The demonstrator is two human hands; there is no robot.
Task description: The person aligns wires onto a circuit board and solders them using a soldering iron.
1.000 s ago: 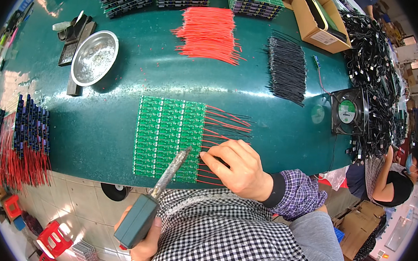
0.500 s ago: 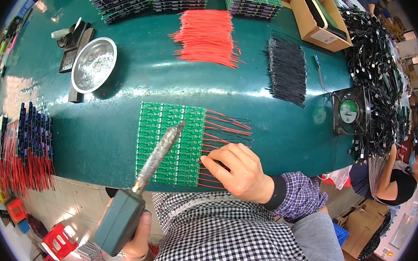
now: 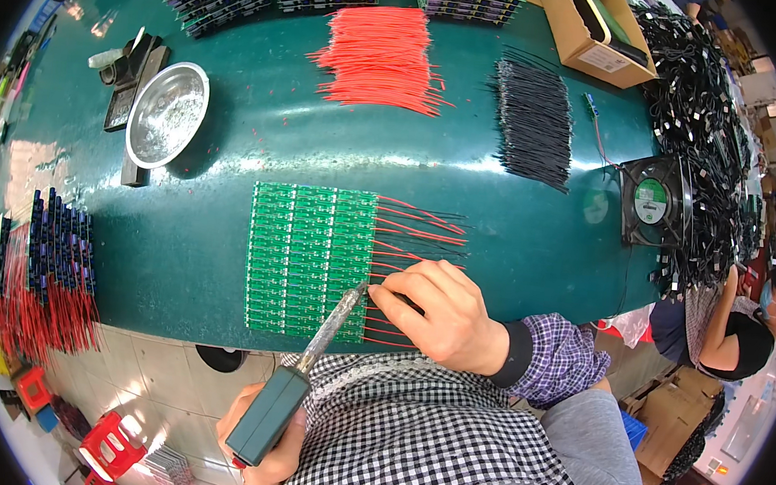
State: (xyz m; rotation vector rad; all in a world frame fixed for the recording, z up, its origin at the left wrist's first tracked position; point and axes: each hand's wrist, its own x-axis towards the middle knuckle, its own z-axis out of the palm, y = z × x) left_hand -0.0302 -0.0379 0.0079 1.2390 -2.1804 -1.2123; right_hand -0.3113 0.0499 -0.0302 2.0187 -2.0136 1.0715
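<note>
While the soldering iron (image 3: 332, 328) is gripped by the left hand (image 3: 286, 454), its fingers wrapped around the handle (image 3: 272, 416), the tip is held at the right edge of the green circuit board (image 3: 307, 245). Just beside it, the fingers of the right hand (image 3: 450, 319) are pressed together; whether a wire is pinched cannot be told. The board is laid flat on the worktop (image 3: 173, 253), below a pile of red wires (image 3: 380, 59). To its left, a metal bowl (image 3: 168, 116) is set.
</note>
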